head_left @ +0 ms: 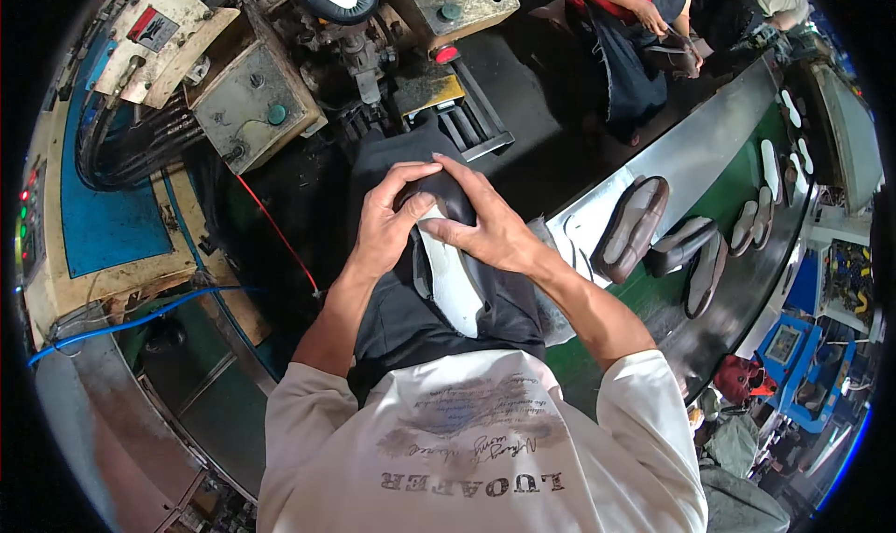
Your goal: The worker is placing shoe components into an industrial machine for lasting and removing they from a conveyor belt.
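Note:
A dark shoe upper (465, 270) with a long white insole (452, 286) rests bottom-up across my lap, its toe end pointing away from me. My left hand (385, 217) wraps the left side of the toe, thumb pressing on the edge near the insole's tip. On the other side, my right hand (493, 230) grips the toe with its thumb laid across the insole. The fingertips of both hands meet over the far end of the toe. My palms hide part of the upper.
A machine with metal boxes (257, 104) and a red button (445, 54) stands ahead. Several shoes, including a brown one (637, 230), lie on a green conveyor (653, 300) at right. A blue hose (140, 324) runs at left. A co-worker (621, 38) works beyond the conveyor.

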`<state>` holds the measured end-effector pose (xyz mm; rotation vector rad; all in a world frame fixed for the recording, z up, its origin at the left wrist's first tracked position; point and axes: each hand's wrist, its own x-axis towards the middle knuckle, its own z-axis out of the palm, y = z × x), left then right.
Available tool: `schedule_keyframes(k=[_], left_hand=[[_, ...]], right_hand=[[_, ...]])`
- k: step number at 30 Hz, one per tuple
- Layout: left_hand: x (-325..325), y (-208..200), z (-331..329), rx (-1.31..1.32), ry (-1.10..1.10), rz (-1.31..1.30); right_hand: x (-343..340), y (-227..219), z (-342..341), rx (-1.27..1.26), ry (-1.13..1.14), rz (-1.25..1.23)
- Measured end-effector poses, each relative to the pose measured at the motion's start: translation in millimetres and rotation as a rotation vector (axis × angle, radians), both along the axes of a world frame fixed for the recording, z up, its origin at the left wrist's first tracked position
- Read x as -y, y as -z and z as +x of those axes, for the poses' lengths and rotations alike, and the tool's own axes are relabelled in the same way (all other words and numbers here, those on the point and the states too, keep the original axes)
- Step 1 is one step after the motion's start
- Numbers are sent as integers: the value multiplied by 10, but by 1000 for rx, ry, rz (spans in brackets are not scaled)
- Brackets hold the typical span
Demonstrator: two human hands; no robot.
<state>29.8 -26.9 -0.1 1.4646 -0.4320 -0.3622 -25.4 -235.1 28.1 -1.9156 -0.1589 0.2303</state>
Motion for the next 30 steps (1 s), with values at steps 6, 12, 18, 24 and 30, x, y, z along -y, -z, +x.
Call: schedule_keyframes(k=[6, 12, 18, 24, 30], left_hand=[[232, 42, -45, -118, -95, 122], [197, 129, -134, -664, -35, -425], [378, 281, -542, -524, -163, -305], [431, 407, -473, -396, -155, -102], [359, 262, -687, -307, -105, 111]], right_hand=[[19, 281, -28, -88, 94, 77], [259, 183, -41, -304, 142, 345], [233, 390, -104, -367, 166, 465], [213, 401, -79, -402, 219, 388], [197, 524, -680, -454, 287, 437]])
